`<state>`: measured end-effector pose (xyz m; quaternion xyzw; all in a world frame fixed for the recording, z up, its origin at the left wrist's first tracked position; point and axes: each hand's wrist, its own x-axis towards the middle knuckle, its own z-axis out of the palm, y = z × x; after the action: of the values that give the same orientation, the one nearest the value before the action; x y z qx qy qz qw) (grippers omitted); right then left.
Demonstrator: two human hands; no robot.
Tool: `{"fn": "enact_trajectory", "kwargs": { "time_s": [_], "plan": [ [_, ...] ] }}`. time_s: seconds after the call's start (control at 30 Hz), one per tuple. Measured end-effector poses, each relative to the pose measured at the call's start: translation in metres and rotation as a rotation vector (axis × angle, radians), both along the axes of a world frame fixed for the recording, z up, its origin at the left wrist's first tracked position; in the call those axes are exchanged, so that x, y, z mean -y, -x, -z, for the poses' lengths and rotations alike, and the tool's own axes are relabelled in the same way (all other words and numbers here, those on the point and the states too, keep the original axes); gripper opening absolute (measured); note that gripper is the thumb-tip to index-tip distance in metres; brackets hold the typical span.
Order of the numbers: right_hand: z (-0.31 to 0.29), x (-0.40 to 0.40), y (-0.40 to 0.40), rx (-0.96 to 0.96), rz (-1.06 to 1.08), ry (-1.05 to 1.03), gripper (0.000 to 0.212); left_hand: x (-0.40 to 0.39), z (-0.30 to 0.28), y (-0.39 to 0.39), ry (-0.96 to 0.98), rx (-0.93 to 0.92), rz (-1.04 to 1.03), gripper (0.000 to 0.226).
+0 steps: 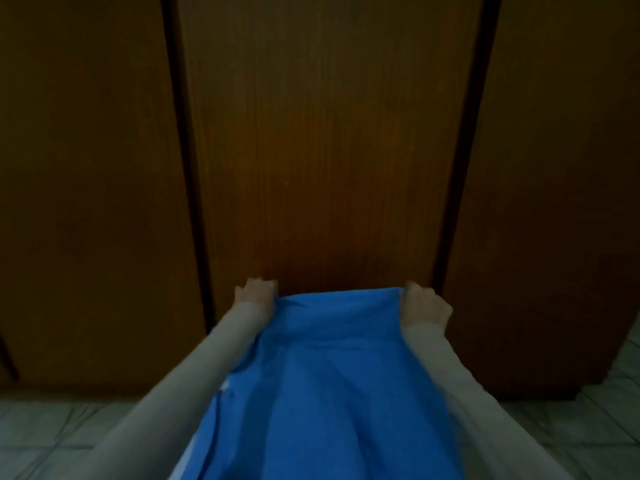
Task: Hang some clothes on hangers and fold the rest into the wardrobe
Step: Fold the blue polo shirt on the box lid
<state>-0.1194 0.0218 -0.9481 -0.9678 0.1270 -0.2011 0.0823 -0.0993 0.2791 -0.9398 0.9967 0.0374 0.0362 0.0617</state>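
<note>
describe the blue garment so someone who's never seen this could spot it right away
Start at the dark wooden wardrobe doors filling the view. In front of the middle door, the left hand and right hand grip the blue garment by its top edge. It is the only bright blue thing here.

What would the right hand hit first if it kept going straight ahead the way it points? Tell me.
Most likely the wooden wardrobe door. The right hand, gripping a top corner of the blue garment, points at that closed panel, near its right-hand seam. Nothing shows between them, though the gap's depth is unclear.
</note>
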Motion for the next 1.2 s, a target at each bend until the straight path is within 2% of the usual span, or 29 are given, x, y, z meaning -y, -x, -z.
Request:
{"fn": "enact_trajectory", "kwargs": {
  "time_s": [0.07,0.17,0.23,0.33,0.4,0.53,0.6,0.63,0.7,0.83,1.03,1.2],
  "plan": [
    [0.024,-0.01,-0.01,-0.063,-0.023,-0.074,0.028,0.008,0.037,0.001,-0.033,0.002,0.011,0.043],
    [0.074,-0.021,-0.022,-0.169,-0.087,-0.189,0.043,0.016,0.097,-0.006,0.181,-0.162,0.049,0.03],
    [0.101,-0.027,-0.024,-0.272,-0.189,-0.271,0.046,0.026,0.126,-0.003,0.235,-0.31,0.044,0.044],
    [0.137,-0.033,-0.02,-0.583,-0.301,-0.154,0.058,0.041,0.159,0.007,0.176,-0.447,0.028,0.068],
    [0.153,-0.03,-0.02,-0.716,-0.312,-0.076,0.074,0.041,0.172,0.013,0.081,-0.428,0.046,0.077],
    [0.16,-0.027,-0.024,-0.702,-0.297,-0.075,0.105,0.018,0.185,0.005,0.138,-0.212,0.078,0.077],
    [0.161,-0.03,-0.027,-0.706,-0.301,-0.066,0.112,0.006,0.188,0.002,0.138,-0.112,0.071,0.069],
    [0.163,-0.031,-0.028,-0.7,-0.308,-0.054,0.113,0.002,0.188,0.0,0.141,-0.086,0.066,0.072],
    [0.166,-0.032,-0.029,-0.683,-0.325,-0.024,0.11,-0.004,0.19,-0.002,0.155,-0.078,0.084,0.084],
    [0.171,-0.024,-0.026,-0.663,-0.392,0.011,0.088,-0.016,0.19,-0.006,0.139,-0.112,0.135,0.06],
    [0.166,-0.004,-0.009,-0.709,-0.501,0.023,0.068,0.002,0.183,0.012,0.008,-0.1,0.142,0.062],
    [0.153,0.004,0.019,-0.741,-0.531,0.025,0.066,0.024,0.176,0.042,0.17,-0.164,0.15,0.059]
  ]
}}
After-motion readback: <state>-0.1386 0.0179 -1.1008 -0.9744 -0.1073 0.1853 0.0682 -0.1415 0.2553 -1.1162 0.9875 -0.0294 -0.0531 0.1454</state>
